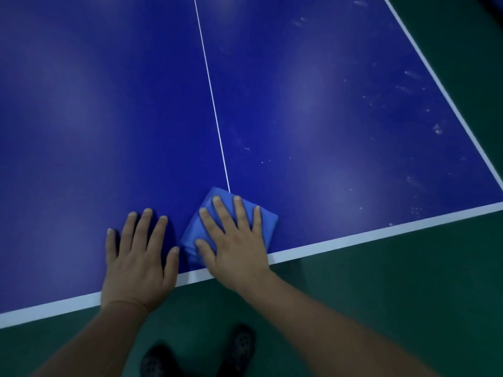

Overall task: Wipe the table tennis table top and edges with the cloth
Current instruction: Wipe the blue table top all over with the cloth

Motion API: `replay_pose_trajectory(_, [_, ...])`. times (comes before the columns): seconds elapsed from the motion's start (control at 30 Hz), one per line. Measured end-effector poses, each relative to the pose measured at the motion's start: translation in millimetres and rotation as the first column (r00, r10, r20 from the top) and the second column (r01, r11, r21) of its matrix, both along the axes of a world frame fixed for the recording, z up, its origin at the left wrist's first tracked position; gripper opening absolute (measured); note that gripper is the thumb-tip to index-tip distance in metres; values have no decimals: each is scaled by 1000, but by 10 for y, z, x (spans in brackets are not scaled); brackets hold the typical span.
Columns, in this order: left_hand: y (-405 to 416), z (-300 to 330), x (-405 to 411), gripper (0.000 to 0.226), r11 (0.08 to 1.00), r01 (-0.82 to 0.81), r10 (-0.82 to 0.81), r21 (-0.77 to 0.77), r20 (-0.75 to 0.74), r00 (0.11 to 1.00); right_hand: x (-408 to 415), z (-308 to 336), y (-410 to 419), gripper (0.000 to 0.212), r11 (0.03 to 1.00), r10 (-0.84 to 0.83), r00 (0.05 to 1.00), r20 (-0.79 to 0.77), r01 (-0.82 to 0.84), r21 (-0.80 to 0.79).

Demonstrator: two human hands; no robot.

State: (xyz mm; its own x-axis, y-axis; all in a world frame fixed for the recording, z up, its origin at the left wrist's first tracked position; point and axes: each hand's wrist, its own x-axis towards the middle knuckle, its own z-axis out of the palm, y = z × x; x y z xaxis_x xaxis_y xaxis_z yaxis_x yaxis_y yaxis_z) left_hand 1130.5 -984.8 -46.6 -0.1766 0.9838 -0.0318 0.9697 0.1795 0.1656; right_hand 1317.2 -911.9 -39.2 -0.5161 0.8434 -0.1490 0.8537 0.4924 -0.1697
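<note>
The blue table tennis table [109, 118] fills most of the view, with a thin white centre line [212, 99] and a white band along its near edge [353, 239]. A folded blue cloth [268, 217] lies at the near end of the centre line, close to the edge. My right hand [234, 240] presses flat on the cloth with fingers spread and straight. My left hand [138, 257] rests flat on the bare table just left of the cloth, fingers spread, not touching it.
Pale dusty smudges [408, 91] speckle the right half of the table toward its white right edge [441, 88]. Green floor [408, 295] lies below and to the right of the table. My two dark shoes [239, 346] stand on the floor by the near edge.
</note>
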Motion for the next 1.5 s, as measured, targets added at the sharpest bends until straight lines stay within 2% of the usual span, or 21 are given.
replay_pose_trajectory(0.07, [10, 4, 5, 68, 1000, -5, 5, 1, -4, 1000, 314, -13, 183, 63, 1000, 9, 1000, -5, -9, 20])
replay_pose_trajectory(0.17, [1, 5, 16, 68, 1000, -8, 9, 8, -12, 1000, 905, 9, 613, 64, 968, -249, 966, 69, 247, 43])
replay_pose_trajectory(0.27, [5, 9, 4, 68, 1000, -10, 9, -7, -26, 1000, 1110, 83, 846, 64, 820, -569, 816, 103, 572, -3])
replay_pose_trajectory(0.33, [11, 16, 12, 68, 1000, -16, 16, -12, -21, 1000, 831, 78, 798, 65, 721, -691, 719, 76, 693, 0])
replay_pose_trajectory(0.4, [14, 12, 16, 68, 1000, -23, 23, -6, -11, 1000, 334, 55, 596, 65, 802, -597, 800, 50, 598, 7])
replay_pose_trajectory(0.5, [25, 24, 23, 66, 999, -47, 46, 10, 15, 999, -226, 65, 129, 64, 989, -147, 989, 0, 147, -23])
replay_pose_trajectory(0.6, [141, 106, 98, 61, 989, -135, 129, 64, 98, 987, 19, 1, 156, 63, 998, 67, 997, -27, -67, 2])
replay_pose_trajectory(0.73, [300, 113, 213, 62, 979, -183, 167, 85, 171, 971, 903, -37, 799, 65, 949, -302, 953, 25, 299, 97])
replay_pose_trajectory(0.83, [337, 39, 258, 65, 984, -173, 163, 42, 179, 970, 1421, 42, 1217, 65, 775, -632, 772, 75, 631, 40])
replay_pose_trajectory(0.9, [346, 19, 258, 64, 985, -166, 158, 35, 177, 971, 1336, 45, 1265, 66, 661, -750, 659, 48, 750, 29])
replay_pose_trajectory(0.93, [342, 21, 254, 64, 986, -164, 156, 35, 173, 973, 1148, 23, 1196, 65, 656, -755, 655, 41, 754, 32])
replay_pose_trajectory(1.0, [343, 23, 246, 64, 985, -169, 161, 34, 160, 974, 642, -21, 887, 65, 790, -610, 793, -5, 608, 86])
replay_pose_trajectory(1.07, [349, 18, 254, 65, 985, -172, 165, 34, 142, 976, 215, -40, 398, 64, 968, -229, 973, -24, 230, 97])
replay_pose_trajectory(1.13, [349, 12, 261, 64, 986, -164, 159, 38, 123, 980, 218, -57, 208, 63, 992, 114, 993, -3, -114, 54])
replay_pose_trajectory(1.17, [349, 11, 254, 64, 986, -161, 157, 30, 121, 980, 372, -62, 317, 63, 985, 171, 985, -9, -170, 42])
replay_pose_trajectory(1.2, [353, 12, 244, 64, 987, -162, 159, 18, 122, 980, 582, -85, 488, 63, 989, 126, 992, -4, -125, 73])
replay_pose_trajectory(1.27, [356, 13, 237, 64, 987, -161, 160, -1, 120, 980, 1100, -95, 918, 67, 976, -170, 984, 54, 160, 144])
replay_pose_trajectory(1.33, [349, 11, 245, 63, 988, -157, 157, -12, 110, 981, 1587, -15, 1318, 73, 854, -519, 850, 86, 513, 86])
replay_pose_trajectory(1.4, [358, 14, 249, 63, 987, -158, 159, -18, 100, 982, 1643, 56, 1494, 73, 687, -726, 685, 60, 726, 34])
replay_pose_trajectory(1.43, [362, 15, 249, 63, 988, -156, 157, -20, 100, 983, 1477, 66, 1480, 72, 660, -751, 658, 55, 750, 46])
replay_pose_trajectory(1.5, [369, 17, 245, 63, 988, -153, 154, -20, 100, 983, 1013, 36, 1280, 70, 781, -624, 780, 50, 620, 78])
